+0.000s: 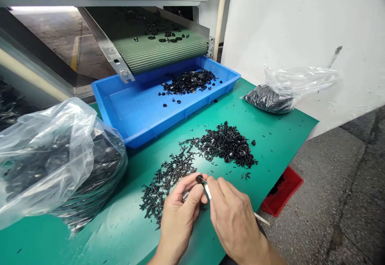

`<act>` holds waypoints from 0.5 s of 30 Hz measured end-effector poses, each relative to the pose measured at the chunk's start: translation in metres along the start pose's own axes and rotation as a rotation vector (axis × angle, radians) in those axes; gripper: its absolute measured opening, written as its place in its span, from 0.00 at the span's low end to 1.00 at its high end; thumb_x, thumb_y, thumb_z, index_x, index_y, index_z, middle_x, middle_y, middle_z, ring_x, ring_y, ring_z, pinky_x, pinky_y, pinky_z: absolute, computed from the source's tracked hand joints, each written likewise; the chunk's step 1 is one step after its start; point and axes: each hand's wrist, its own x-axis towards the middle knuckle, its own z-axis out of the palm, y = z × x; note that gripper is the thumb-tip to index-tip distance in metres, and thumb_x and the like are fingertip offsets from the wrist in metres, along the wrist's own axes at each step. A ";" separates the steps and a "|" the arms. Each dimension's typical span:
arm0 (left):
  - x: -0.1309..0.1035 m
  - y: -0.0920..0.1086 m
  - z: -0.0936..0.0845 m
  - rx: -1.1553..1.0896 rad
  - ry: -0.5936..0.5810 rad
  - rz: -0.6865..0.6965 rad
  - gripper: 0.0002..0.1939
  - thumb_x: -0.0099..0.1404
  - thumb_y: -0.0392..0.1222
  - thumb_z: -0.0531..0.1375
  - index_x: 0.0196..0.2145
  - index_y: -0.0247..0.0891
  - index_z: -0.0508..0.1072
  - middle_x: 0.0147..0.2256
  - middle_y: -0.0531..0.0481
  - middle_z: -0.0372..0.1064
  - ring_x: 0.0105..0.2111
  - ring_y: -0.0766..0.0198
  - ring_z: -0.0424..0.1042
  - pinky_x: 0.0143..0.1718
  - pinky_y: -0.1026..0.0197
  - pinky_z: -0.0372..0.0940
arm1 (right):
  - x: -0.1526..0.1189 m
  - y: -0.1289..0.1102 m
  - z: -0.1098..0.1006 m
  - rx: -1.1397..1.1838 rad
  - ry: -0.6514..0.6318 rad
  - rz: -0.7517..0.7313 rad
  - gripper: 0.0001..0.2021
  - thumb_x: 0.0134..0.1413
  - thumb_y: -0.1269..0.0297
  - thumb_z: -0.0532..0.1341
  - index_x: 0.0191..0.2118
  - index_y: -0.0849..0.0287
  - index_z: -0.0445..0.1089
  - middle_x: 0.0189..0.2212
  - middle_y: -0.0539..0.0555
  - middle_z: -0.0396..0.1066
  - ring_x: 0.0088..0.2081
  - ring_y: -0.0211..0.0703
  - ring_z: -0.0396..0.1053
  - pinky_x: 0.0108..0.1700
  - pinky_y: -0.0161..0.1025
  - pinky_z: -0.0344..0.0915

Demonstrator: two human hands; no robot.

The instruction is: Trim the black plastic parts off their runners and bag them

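Observation:
My left hand (180, 211) is closed and pinches a small round black part (199, 179) between thumb and fingers. Another shiny disc-like piece (185, 195) shows inside its curled fingers. My right hand (233, 213) grips a thin tool with a metal tip and white handle (207, 191), its tip touching or very near the black part. The handle's tail end sticks out below the right hand. Just beyond both hands lies a pile of round black parts (225, 144), and to its left spreads a heap of small black branched pieces (168, 181).
A blue tray (135, 118) with black parts sits beneath a green conveyor belt (162, 54). Clear bags of black pieces stand at left (90, 168) and back right (270, 96). The green tabletop (120, 237) ends at right, above a red bin (288, 193).

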 end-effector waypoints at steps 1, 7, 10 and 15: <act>0.001 0.002 -0.001 0.082 0.013 0.040 0.12 0.59 0.47 0.65 0.40 0.40 0.77 0.22 0.54 0.69 0.20 0.71 0.59 0.21 0.69 0.55 | 0.000 0.001 -0.001 0.025 -0.023 0.021 0.11 0.63 0.75 0.48 0.38 0.59 0.66 0.27 0.52 0.68 0.28 0.42 0.66 0.29 0.38 0.53; 0.010 0.012 -0.011 0.418 -0.025 0.202 0.09 0.60 0.47 0.63 0.35 0.40 0.78 0.21 0.54 0.70 0.24 0.65 0.66 0.28 0.64 0.62 | 0.016 0.030 -0.009 0.342 -0.457 0.192 0.11 0.57 0.78 0.51 0.29 0.56 0.62 0.20 0.44 0.62 0.23 0.35 0.59 0.26 0.33 0.48; 0.014 0.012 -0.010 0.344 -0.026 0.097 0.11 0.62 0.48 0.62 0.36 0.40 0.76 0.17 0.55 0.66 0.19 0.68 0.61 0.22 0.68 0.58 | 0.032 0.046 -0.011 0.251 -0.448 0.261 0.11 0.57 0.78 0.50 0.29 0.56 0.62 0.19 0.44 0.60 0.22 0.35 0.56 0.26 0.35 0.45; 0.018 0.014 -0.006 -0.139 -0.050 -0.114 0.12 0.62 0.45 0.62 0.42 0.38 0.75 0.28 0.53 0.67 0.17 0.75 0.49 0.12 0.72 0.42 | 0.072 0.045 -0.004 -0.010 -0.355 0.106 0.10 0.61 0.73 0.50 0.37 0.57 0.67 0.32 0.50 0.67 0.27 0.36 0.62 0.27 0.36 0.47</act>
